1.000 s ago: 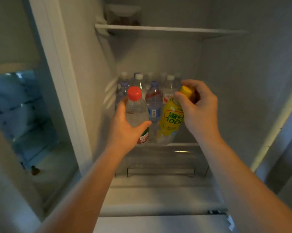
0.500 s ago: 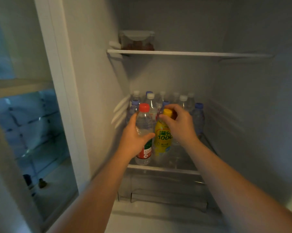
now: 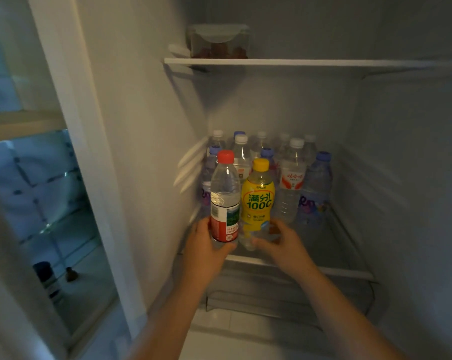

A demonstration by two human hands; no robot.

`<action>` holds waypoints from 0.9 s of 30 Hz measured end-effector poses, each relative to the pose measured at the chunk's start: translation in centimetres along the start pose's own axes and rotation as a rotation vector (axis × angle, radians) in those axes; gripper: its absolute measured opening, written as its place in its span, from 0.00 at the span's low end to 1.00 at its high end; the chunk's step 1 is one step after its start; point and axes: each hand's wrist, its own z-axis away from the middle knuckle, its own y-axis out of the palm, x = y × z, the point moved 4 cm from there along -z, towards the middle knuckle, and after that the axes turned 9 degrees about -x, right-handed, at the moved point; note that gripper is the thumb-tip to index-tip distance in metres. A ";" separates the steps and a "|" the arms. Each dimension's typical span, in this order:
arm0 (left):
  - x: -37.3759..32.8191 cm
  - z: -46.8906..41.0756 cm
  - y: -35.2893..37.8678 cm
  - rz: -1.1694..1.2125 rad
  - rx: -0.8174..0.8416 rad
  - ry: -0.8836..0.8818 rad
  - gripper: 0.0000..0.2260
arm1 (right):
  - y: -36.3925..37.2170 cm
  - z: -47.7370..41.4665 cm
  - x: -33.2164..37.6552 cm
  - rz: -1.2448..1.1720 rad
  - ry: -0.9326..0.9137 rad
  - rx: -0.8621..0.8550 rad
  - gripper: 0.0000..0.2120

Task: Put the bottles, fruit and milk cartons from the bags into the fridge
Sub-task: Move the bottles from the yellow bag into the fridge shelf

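Observation:
A clear water bottle with a red cap and red label stands upright on the glass fridge shelf, near its front left. My left hand grips its base. Right beside it stands a yellow-labelled bottle with a yellow cap. My right hand is curled round the foot of that bottle. Behind both stand several water bottles with white and blue caps, filling the back of the shelf.
An upper shelf carries a lidded clear food box. A drawer sits under the bottle shelf. The fridge's left wall is close to the red-capped bottle. The right part of the bottle shelf is bare glass.
Both bottles went from held in the air to standing on the shelf. My right hand slid from the yellow cap down to the bottle's foot; my left hand slid lower too.

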 end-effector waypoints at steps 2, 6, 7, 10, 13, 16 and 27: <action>-0.3 0.1 -0.3 -0.032 -0.066 -0.020 0.31 | 0.2 -0.1 -0.6 -0.004 0.011 0.013 0.23; -0.6 0.0 -0.4 -0.108 -0.088 -0.072 0.24 | 1.0 -1.0 -0.1 0.030 0.026 0.036 0.20; -0.6 -0.2 -0.3 -0.129 -0.093 -0.076 0.22 | 1.3 -1.1 0.0 0.040 0.027 0.034 0.18; -0.5 -0.8 0.0 -0.176 -0.126 -0.074 0.17 | 2.6 -1.9 0.4 0.073 0.011 0.030 0.16; -0.5 -1.9 0.0 -0.209 -0.144 -0.101 0.08 | 4.1 -2.8 1.0 0.141 -0.003 0.042 0.15; -0.1 -3.0 0.1 -0.174 -0.161 -0.133 0.05 | 5.5 -4.0 1.5 0.217 -0.019 0.041 0.14; -0.3 -3.1 0.2 -0.206 -0.258 -0.090 0.11 | 7.5 -3.9 1.8 0.302 -0.035 -0.047 0.19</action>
